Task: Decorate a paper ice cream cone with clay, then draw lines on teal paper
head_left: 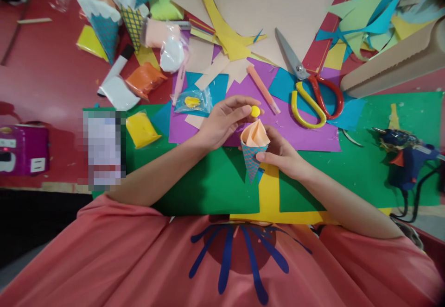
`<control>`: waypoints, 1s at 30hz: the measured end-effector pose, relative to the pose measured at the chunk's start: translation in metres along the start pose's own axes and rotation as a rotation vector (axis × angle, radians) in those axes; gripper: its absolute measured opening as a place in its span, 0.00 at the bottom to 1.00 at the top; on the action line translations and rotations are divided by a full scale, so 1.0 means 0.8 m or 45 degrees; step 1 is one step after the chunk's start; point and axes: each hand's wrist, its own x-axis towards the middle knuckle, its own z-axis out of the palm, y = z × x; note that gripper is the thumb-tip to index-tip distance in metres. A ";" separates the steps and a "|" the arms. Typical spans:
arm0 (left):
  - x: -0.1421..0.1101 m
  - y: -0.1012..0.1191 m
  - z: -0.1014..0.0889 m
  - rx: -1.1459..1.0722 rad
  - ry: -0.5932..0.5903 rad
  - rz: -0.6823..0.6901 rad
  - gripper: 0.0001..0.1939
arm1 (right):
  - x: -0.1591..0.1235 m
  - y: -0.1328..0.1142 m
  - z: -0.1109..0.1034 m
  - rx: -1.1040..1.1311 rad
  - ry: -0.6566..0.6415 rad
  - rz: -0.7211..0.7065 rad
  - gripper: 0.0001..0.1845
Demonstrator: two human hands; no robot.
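Upright in my right hand (pixel 281 154) is a paper ice cream cone (pixel 255 152), its blue patterned cone pointing down and folded peach paper rising from the top. The thumb lies across the cone's right side; the other fingers are behind it. My left hand (pixel 229 119) pinches a small yellow ball (pixel 255 111) between thumb and fingers, just above the peach tip. Whether ball and tip touch I cannot tell. Left of my left hand lies an opened clear bag (pixel 194 102) with yellow clay in it.
Large scissors (pixel 302 78) lie spread at the right, near a glue gun (pixel 413 159) with its cord. Finished paper cones (pixel 102 24) and clay packets (pixel 142 128) crowd the left. Purple paper (pixel 302 133) and yellow scraps (pixel 232 38) cover the green mat (pixel 208 182).
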 end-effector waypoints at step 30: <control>0.000 -0.001 -0.002 0.061 0.034 0.001 0.16 | 0.000 0.001 -0.001 0.015 0.013 0.061 0.30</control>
